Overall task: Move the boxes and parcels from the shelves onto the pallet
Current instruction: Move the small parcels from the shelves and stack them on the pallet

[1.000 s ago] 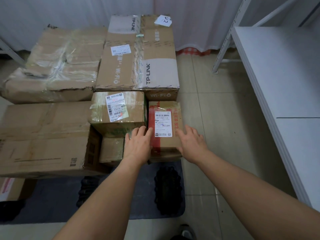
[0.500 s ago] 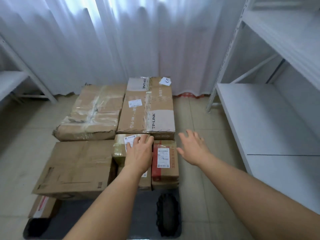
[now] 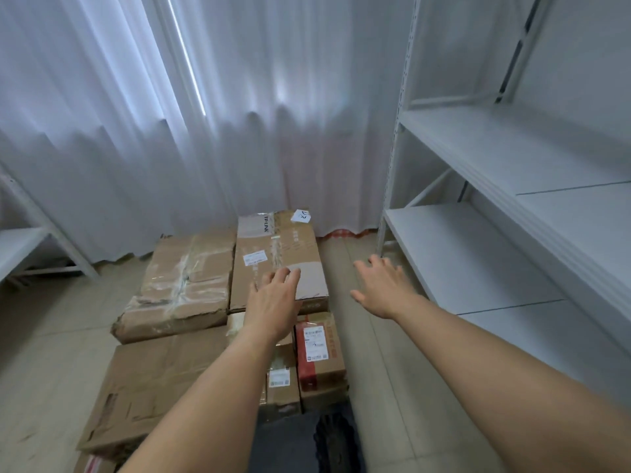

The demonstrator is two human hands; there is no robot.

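Below, at the centre of the head view, cardboard boxes are seen packed edge to edge on the floor in front of a white curtain (image 3: 239, 114), presumably so that the dark pallet (image 3: 290, 445) beneath them is filled without gaps. Only a strip of that pallet is shown at the near edge.

A long TP-LINK box (image 3: 278, 247) is laid at the back right, and a crumpled, tape-wrapped box (image 3: 177, 288) is set just beside it on the left. Nearer, a wide flat box (image 3: 150, 377) is placed on the left, and a small red-taped parcel (image 3: 319, 353) is tucked against the right edge, touching a small labelled box (image 3: 281, 380) beside it. Small items appear to be slotted into the space left by the large ones.

The left hand (image 3: 273, 302) is held above the boxes, fingers straight and spread, nothing gripped. The right hand (image 3: 382, 288) is held out over bare floor tiles, likewise spread and empty. Whether either hand touches a box cannot be told for certain; both look to be raised clear.

White metal shelves (image 3: 495, 233) are seen on the right, with no parcels on the visible tiers. Another shelf (image 3: 24, 247) is partly visible at far left. The hands are judged free for the next pick-up.
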